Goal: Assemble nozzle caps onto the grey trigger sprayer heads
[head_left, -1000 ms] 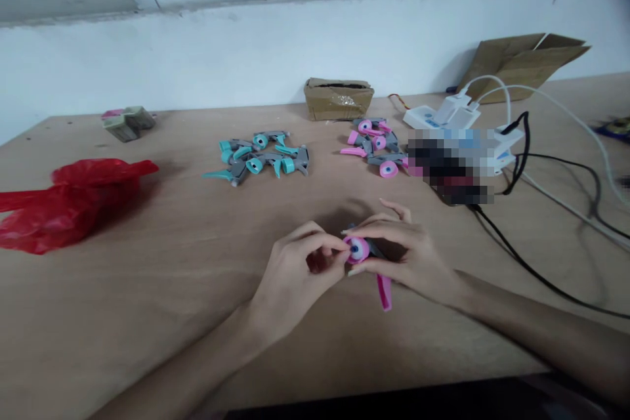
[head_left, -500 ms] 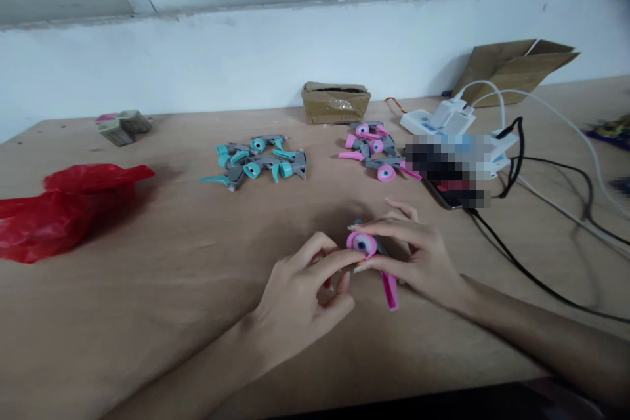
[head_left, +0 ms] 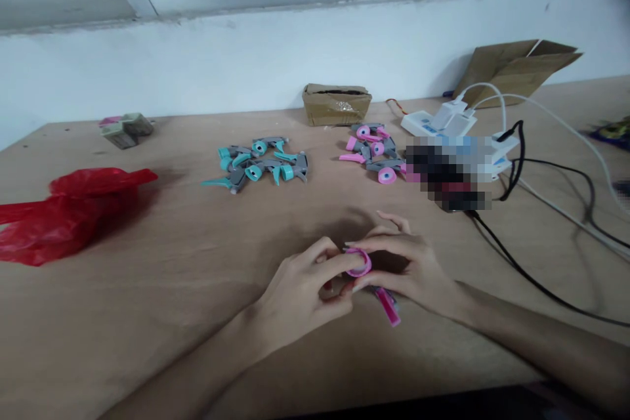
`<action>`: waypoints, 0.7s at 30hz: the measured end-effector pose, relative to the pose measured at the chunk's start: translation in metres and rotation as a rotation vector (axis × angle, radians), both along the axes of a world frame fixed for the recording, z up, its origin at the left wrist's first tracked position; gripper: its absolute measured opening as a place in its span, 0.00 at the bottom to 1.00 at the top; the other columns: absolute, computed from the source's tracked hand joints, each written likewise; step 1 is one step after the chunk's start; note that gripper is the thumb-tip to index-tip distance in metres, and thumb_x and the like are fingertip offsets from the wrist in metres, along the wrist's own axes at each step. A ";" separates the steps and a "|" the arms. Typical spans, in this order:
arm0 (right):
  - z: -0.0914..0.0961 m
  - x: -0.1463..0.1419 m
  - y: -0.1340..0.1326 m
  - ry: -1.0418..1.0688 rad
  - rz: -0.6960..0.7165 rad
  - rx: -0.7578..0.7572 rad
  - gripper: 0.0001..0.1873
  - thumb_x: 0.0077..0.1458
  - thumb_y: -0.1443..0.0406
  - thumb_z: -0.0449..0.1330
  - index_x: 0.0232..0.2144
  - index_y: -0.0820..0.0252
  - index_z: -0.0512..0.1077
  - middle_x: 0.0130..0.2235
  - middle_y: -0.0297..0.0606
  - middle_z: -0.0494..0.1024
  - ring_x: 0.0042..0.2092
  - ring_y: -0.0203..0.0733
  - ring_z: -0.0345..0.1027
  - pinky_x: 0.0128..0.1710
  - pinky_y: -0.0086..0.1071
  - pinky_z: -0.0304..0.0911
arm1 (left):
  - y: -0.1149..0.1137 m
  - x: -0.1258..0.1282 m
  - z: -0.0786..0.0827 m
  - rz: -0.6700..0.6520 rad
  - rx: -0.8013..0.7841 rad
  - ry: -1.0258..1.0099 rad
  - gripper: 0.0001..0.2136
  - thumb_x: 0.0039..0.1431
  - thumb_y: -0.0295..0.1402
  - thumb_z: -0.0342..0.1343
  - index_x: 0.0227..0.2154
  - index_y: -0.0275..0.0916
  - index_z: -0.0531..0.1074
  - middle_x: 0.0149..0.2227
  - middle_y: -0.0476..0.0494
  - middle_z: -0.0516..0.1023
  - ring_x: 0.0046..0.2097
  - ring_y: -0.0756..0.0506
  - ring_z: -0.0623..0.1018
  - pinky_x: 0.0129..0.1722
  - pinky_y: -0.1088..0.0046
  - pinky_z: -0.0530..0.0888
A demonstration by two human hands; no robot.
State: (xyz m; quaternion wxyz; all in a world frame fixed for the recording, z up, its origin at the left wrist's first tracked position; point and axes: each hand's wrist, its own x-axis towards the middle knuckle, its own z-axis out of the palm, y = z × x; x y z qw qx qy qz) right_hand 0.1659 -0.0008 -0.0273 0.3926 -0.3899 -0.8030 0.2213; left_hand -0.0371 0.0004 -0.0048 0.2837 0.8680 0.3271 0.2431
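The bare wooden table (head_left: 162, 315) lies open to my left and ahead of my hands, and its near edge runs close under my forearms. My left hand (head_left: 298, 292) and right hand (head_left: 416, 266) meet low over the board, near its middle. Between them is a pink-and-grey plastic trigger sprayer head (head_left: 384, 298). My left thumb and forefinger pinch its round pink collar. My right fingers close over the body, which I think is grey though it is mostly hidden. The pink lever juts out toward me.

A pile of teal-and-grey sprayer heads (head_left: 260, 161) and a pile of pink-and-grey sprayer heads (head_left: 377, 152) lie farther back, well apart from my hands. A black cable (head_left: 516, 262) crosses the board near my right wrist. A crumpled red plastic bag (head_left: 73, 210) lies far left, and a small brown cardboard box (head_left: 337, 104) sits by the wall.
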 end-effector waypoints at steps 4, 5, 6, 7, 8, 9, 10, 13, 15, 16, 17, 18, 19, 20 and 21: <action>0.003 -0.001 0.000 0.034 0.018 0.012 0.19 0.45 0.58 0.65 0.41 0.51 0.70 0.34 0.28 0.78 0.38 0.37 0.72 0.59 0.46 0.44 | 0.000 -0.002 -0.004 0.047 0.209 -0.063 0.16 0.52 0.24 0.54 0.43 0.44 0.71 0.35 0.49 0.67 0.28 0.55 0.68 0.26 0.81 0.69; 0.005 -0.001 0.000 0.047 0.021 0.014 0.19 0.44 0.58 0.66 0.41 0.51 0.69 0.34 0.28 0.78 0.38 0.36 0.72 0.58 0.45 0.44 | -0.001 -0.004 -0.006 0.063 0.261 -0.069 0.14 0.53 0.25 0.55 0.42 0.44 0.71 0.34 0.50 0.67 0.26 0.56 0.67 0.25 0.81 0.68; 0.006 -0.002 -0.001 0.060 0.019 0.015 0.19 0.44 0.58 0.66 0.41 0.51 0.69 0.35 0.28 0.79 0.38 0.37 0.72 0.58 0.45 0.45 | -0.001 -0.005 -0.007 0.077 0.305 -0.065 0.12 0.54 0.25 0.55 0.41 0.45 0.72 0.34 0.50 0.66 0.25 0.56 0.66 0.24 0.82 0.67; 0.007 -0.002 -0.001 0.068 0.016 0.017 0.19 0.43 0.58 0.66 0.40 0.51 0.69 0.35 0.29 0.79 0.38 0.37 0.72 0.57 0.45 0.47 | -0.002 -0.006 -0.009 0.087 0.336 -0.051 0.10 0.55 0.26 0.55 0.39 0.44 0.72 0.33 0.50 0.66 0.25 0.56 0.65 0.23 0.82 0.67; 0.008 -0.003 -0.002 0.072 0.014 0.023 0.20 0.42 0.58 0.67 0.40 0.50 0.69 0.36 0.29 0.79 0.38 0.37 0.72 0.56 0.46 0.48 | -0.002 -0.007 -0.010 0.094 0.354 -0.035 0.08 0.56 0.27 0.55 0.38 0.44 0.73 0.33 0.50 0.66 0.25 0.56 0.65 0.23 0.81 0.66; 0.009 -0.003 -0.002 0.074 0.011 0.032 0.20 0.42 0.58 0.67 0.39 0.51 0.69 0.36 0.29 0.79 0.38 0.38 0.73 0.56 0.46 0.49 | -0.003 -0.007 -0.011 0.098 0.360 -0.024 0.07 0.56 0.26 0.54 0.37 0.43 0.73 0.33 0.50 0.67 0.25 0.56 0.65 0.24 0.81 0.67; 0.009 -0.003 -0.002 0.072 0.011 0.039 0.20 0.42 0.58 0.67 0.39 0.51 0.69 0.36 0.30 0.79 0.38 0.38 0.73 0.56 0.45 0.50 | -0.003 -0.007 -0.011 0.094 0.358 -0.021 0.07 0.56 0.26 0.54 0.36 0.43 0.73 0.33 0.49 0.67 0.26 0.55 0.66 0.24 0.80 0.67; 0.009 -0.004 -0.003 0.069 0.015 0.055 0.18 0.43 0.59 0.66 0.39 0.52 0.70 0.35 0.29 0.79 0.38 0.37 0.73 0.56 0.44 0.48 | -0.004 -0.004 -0.011 0.077 0.326 -0.051 0.06 0.57 0.27 0.53 0.35 0.42 0.73 0.32 0.49 0.67 0.26 0.55 0.68 0.24 0.80 0.67; 0.007 -0.004 -0.003 0.073 0.006 0.060 0.18 0.44 0.59 0.66 0.39 0.52 0.70 0.35 0.29 0.79 0.37 0.36 0.72 0.56 0.43 0.47 | -0.004 -0.002 -0.010 0.079 0.314 -0.066 0.05 0.59 0.29 0.52 0.33 0.41 0.73 0.31 0.49 0.68 0.26 0.55 0.68 0.23 0.81 0.67; 0.006 -0.004 -0.003 0.077 0.000 0.062 0.18 0.44 0.59 0.66 0.40 0.52 0.70 0.35 0.29 0.79 0.37 0.36 0.72 0.56 0.43 0.47 | -0.004 0.000 -0.010 0.086 0.318 -0.067 0.05 0.59 0.29 0.52 0.33 0.41 0.73 0.30 0.49 0.68 0.25 0.55 0.68 0.23 0.81 0.67; 0.005 -0.005 -0.002 0.078 -0.007 0.062 0.19 0.44 0.59 0.66 0.40 0.52 0.70 0.35 0.29 0.79 0.37 0.36 0.72 0.56 0.43 0.47 | -0.004 0.000 -0.010 0.097 0.329 -0.067 0.05 0.59 0.29 0.51 0.33 0.41 0.73 0.30 0.50 0.68 0.25 0.56 0.68 0.23 0.81 0.67; 0.004 -0.005 -0.002 0.075 -0.015 0.060 0.19 0.44 0.58 0.66 0.40 0.52 0.70 0.35 0.29 0.79 0.37 0.36 0.72 0.56 0.43 0.47 | -0.005 0.001 -0.010 0.111 0.346 -0.063 0.06 0.60 0.29 0.51 0.33 0.41 0.73 0.30 0.50 0.68 0.24 0.56 0.68 0.22 0.81 0.66; 0.002 -0.005 -0.002 0.070 -0.024 0.057 0.19 0.45 0.58 0.65 0.40 0.52 0.70 0.35 0.29 0.79 0.36 0.36 0.72 0.56 0.43 0.48 | -0.005 0.001 -0.010 0.128 0.366 -0.057 0.06 0.60 0.29 0.51 0.33 0.41 0.73 0.29 0.51 0.68 0.24 0.56 0.67 0.22 0.81 0.66; 0.001 -0.006 -0.001 0.062 -0.036 0.052 0.18 0.45 0.57 0.65 0.40 0.52 0.70 0.35 0.29 0.79 0.36 0.37 0.72 0.55 0.43 0.49 | -0.005 0.002 -0.010 0.149 0.384 -0.049 0.05 0.60 0.29 0.51 0.33 0.41 0.73 0.29 0.51 0.68 0.23 0.56 0.67 0.22 0.81 0.66; 0.001 -0.006 -0.001 0.049 -0.050 0.047 0.18 0.45 0.57 0.65 0.40 0.52 0.70 0.35 0.30 0.79 0.36 0.37 0.72 0.55 0.44 0.49 | -0.005 0.002 -0.011 0.174 0.396 -0.041 0.05 0.60 0.29 0.51 0.32 0.41 0.73 0.29 0.51 0.69 0.23 0.56 0.67 0.22 0.80 0.66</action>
